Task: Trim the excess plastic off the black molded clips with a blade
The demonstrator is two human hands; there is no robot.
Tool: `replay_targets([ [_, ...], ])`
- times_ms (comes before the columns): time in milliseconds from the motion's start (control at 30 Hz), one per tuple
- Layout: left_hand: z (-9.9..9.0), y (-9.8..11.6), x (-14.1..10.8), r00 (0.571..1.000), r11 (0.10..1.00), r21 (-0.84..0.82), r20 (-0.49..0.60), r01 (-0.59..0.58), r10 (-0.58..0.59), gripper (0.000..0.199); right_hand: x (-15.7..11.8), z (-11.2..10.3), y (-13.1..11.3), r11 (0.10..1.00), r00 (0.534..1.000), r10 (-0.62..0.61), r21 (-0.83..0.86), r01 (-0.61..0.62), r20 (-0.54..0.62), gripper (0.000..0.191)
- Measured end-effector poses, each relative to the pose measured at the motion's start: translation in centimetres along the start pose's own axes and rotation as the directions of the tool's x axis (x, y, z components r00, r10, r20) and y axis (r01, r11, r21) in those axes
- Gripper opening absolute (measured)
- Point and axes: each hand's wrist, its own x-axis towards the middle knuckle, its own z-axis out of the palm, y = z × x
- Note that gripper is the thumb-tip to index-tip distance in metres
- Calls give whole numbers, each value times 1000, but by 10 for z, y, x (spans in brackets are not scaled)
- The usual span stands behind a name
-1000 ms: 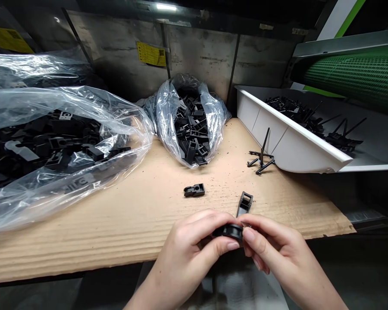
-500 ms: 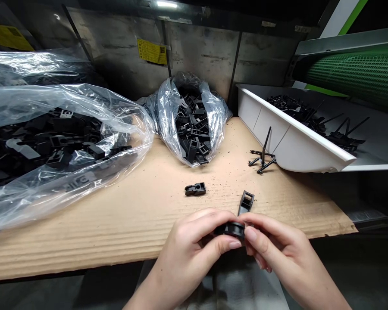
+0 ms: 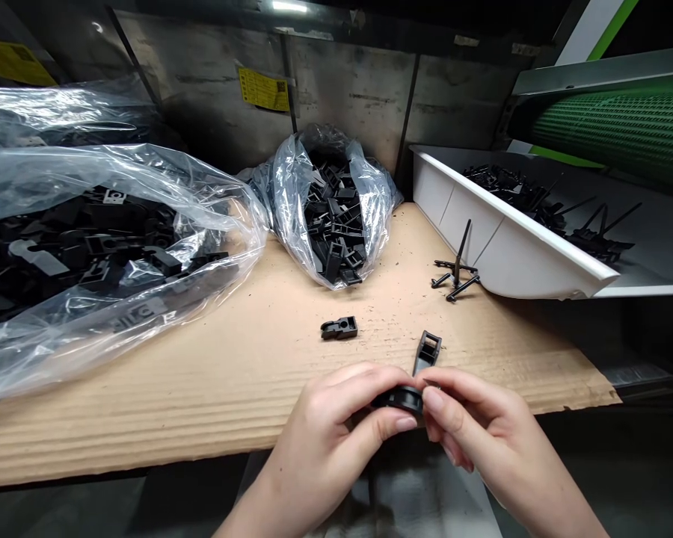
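The left hand (image 3: pixel 328 430) is curled firmly around a black part (image 3: pixel 404 400), with the thumb along the near side and the forefinger arched over the far side, so that only the rounded, grooved end of the part shows between them. The right hand (image 3: pixel 476 418) meets it from the other side, its thumb and forefinger drawn together in a close pinch right at that rounded end; a small dark piece (image 3: pixel 431 383) peeps out between those two digits, mostly covered, so its full shape cannot be told. The other fingers of the right hand are bent in underneath. The two hands are touching or nearly so at the fingertips, and the black part is held between them at the front edge of the cardboard-topped table (image 3: pixel 146 418). Just beyond the fingers lies a black clip (image 3: pixel 428 350) with a square opening, its near end hidden behind the hands. To the left of that, a black block (image 3: pixel 339 328) lies on the cardboard. Farther off, a branched black piece (image 3: pixel 455 276) stands with its stem up beside the white tray (image 3: pixel 516 258). An open plastic bag (image 3: pixel 373 202) of black pieces sits toward the back, and a larger bag (image 3: pixel 50 359) lies at the left.
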Motion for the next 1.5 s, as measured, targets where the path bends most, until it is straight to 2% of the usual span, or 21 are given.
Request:
replay_targets([
  [200, 0, 2, 2, 1000, 999, -39, 1, -16, 16, 18, 1, 0, 3, 998, 998, 59, -2, -59, -36, 20],
  [300, 0, 3, 3, 999, 999, -46, 21, 27, -27, 14, 1, -5, 10, 1000, 1000, 22, -9, -22, 3, 22],
  [400, 0, 4, 3, 998, 998, -35, 40, 53, -52, 14, -2, -9, 14, 993, 995, -81, -78, 86, 64, 22],
  [500, 1, 3, 3, 999, 999, -22, 34, 31, -31, 14, -6, -9, 14, 948, 971, -225, -214, 237, 78, 21],
  [633, 1, 2, 2, 1000, 999, -35, 21, -22, 22, 16, -9, -7, 13, 809, 895, -438, -398, 434, 85, 20],
  [733, 1, 1, 2, 1000, 999, -28, 9, -18, 18, 17, -8, -5, 14, 739, 852, -518, -464, 489, 73, 20],
  [1000, 1, 1, 1, 1000, 1000, 12, -9, -19, 19, 17, -5, -1, 16, 699, 824, -558, -483, 527, 93, 24],
  [1267, 2, -1, 2, 997, 998, 26, -30, -65, 66, 18, -7, -6, 9, 710, 848, -498, -477, 518, 181, 21],
  [1367, 2, 1, 3, 998, 998, 22, -30, -58, 58, 17, -8, -8, 6, 757, 878, -459, -458, 466, 136, 18],
  [1500, 1, 3, 3, 997, 998, 22, -40, -62, 63, 17, -8, -3, 8, 830, 906, -424, -405, 383, -13, 8],
])
